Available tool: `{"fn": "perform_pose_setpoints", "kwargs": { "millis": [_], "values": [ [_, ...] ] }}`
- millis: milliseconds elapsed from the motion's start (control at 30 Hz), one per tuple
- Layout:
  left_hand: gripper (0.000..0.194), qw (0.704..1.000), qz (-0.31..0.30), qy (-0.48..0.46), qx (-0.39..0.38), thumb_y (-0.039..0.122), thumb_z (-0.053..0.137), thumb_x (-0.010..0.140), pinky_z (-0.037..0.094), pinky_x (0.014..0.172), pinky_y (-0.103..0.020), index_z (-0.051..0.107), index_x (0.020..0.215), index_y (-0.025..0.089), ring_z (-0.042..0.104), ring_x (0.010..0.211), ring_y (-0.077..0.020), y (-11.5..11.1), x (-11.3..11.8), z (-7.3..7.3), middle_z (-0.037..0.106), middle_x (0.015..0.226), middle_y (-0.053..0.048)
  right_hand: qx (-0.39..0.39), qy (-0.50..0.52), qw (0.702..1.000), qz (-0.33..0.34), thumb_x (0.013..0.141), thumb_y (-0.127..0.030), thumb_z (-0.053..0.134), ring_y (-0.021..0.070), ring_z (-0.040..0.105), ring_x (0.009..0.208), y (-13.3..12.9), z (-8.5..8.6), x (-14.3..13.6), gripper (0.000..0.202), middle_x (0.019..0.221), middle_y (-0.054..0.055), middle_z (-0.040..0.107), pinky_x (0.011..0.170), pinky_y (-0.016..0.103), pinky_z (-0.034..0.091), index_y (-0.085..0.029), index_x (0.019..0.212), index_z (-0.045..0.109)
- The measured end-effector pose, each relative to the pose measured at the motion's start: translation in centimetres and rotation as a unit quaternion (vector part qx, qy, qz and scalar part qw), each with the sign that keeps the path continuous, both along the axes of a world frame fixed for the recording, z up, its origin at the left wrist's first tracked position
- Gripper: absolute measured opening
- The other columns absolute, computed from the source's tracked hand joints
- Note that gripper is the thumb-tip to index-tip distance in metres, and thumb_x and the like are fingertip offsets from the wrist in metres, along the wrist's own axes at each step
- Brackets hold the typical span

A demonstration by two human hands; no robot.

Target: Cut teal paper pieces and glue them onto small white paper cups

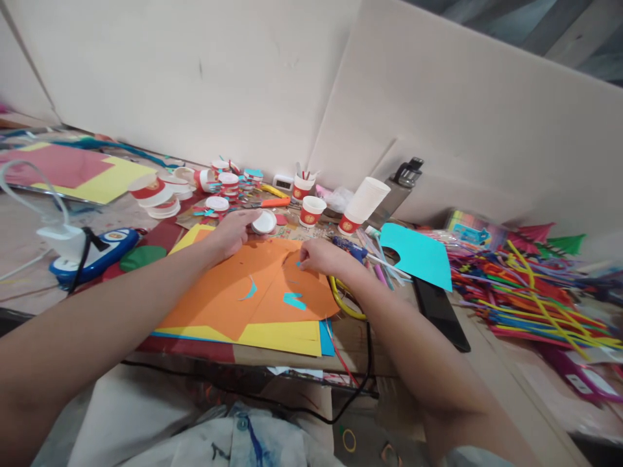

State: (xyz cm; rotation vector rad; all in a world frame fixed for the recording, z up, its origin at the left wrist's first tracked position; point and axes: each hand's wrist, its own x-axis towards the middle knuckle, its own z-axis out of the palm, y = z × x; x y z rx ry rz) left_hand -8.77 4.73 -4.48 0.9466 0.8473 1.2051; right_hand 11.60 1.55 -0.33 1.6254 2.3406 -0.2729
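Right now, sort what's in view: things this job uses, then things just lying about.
Likely the job's:
white cup piece, at the left hand's fingertips
orange paper
blue scraps, on the orange paper
glue gun, beside the right hand

Seemingly just lying about:
bottle
power strip
pipe cleaners

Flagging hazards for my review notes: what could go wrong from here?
The right forearm could brush what looks like a glue gun close beside it, a burn risk if it's hot. The black cord drooping in front might catch on clothing. The loose blue scraps on the orange paper could get swept off.
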Motion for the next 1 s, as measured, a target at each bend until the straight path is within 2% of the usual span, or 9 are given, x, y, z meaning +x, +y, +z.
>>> {"fn": "perform_pose_setpoints", "kwargs": {
  "millis": [167, 333, 667, 833, 1000],
  "values": [
    [0.025, 1.000, -0.008, 0.015, 0.016, 0.027, 0.055, 0.089, 0.057, 0.058, -0.026, 0.068, 0.090, 0.006, 0.071, 0.076, -0.0214, 0.0, -0.2, -0.2, 0.073, 0.092, -0.019, 0.000, -0.032, 0.999, -0.006, 0.080, -0.020, 0.064, 0.0202, 0.068, 0.085, -0.8, 0.7, -0.8, 0.020, 0.097, 0.013, 0.075, 0.061, 0.023, 0.041, -0.010, 0.095, 0.074],
    [0.026, 0.999, -0.017, 0.013, 0.028, 0.030, 0.058, 0.087, 0.058, 0.058, -0.027, 0.069, 0.089, 0.007, 0.071, 0.078, -0.0217, 0.3, -0.2, -0.5, 0.073, 0.092, -0.018, 0.019, -0.020, 1.000, -0.011, 0.081, -0.021, 0.061, 0.0220, 0.067, 0.088, -1.4, 0.7, -0.7, 0.022, 0.098, 0.013, 0.074, 0.061, 0.024, 0.040, -0.011, 0.098, 0.071],
    [0.022, 1.000, -0.002, -0.001, 0.007, 0.024, 0.057, 0.087, 0.057, 0.058, -0.027, 0.068, 0.093, 0.007, 0.072, 0.079, -0.0220, 0.1, -0.2, -0.2, 0.073, 0.096, -0.019, 0.024, 0.073, 0.997, -0.026, 0.079, -0.018, 0.059, 0.0130, 0.062, 0.077, -1.0, -0.7, 1.2, 0.018, 0.094, 0.006, 0.073, 0.057, 0.019, 0.037, -0.015, 0.094, 0.067],
    [0.022, 1.000, -0.008, -0.002, 0.010, 0.024, 0.057, 0.087, 0.057, 0.058, -0.027, 0.068, 0.093, 0.006, 0.072, 0.077, -0.0216, 0.1, -0.2, -0.2, 0.073, 0.096, -0.019, 0.013, 0.110, 0.993, -0.048, 0.078, -0.016, 0.059, 0.0121, 0.062, 0.074, -1.4, -0.8, 1.3, 0.024, 0.094, 0.006, 0.073, 0.056, 0.019, 0.038, -0.013, 0.101, 0.067],
    [0.022, 1.000, -0.003, -0.002, 0.005, 0.023, 0.055, 0.088, 0.057, 0.056, -0.027, 0.068, 0.091, 0.005, 0.071, 0.073, -0.0209, 0.2, -0.1, -0.2, 0.073, 0.089, -0.018, -0.008, 0.138, 0.989, -0.050, 0.078, -0.015, 0.059, 0.0120, 0.062, 0.071, -1.6, -0.3, 1.9, 0.018, 0.087, 0.005, 0.073, 0.056, 0.019, 0.039, -0.013, 0.092, 0.071]
  ]
}}
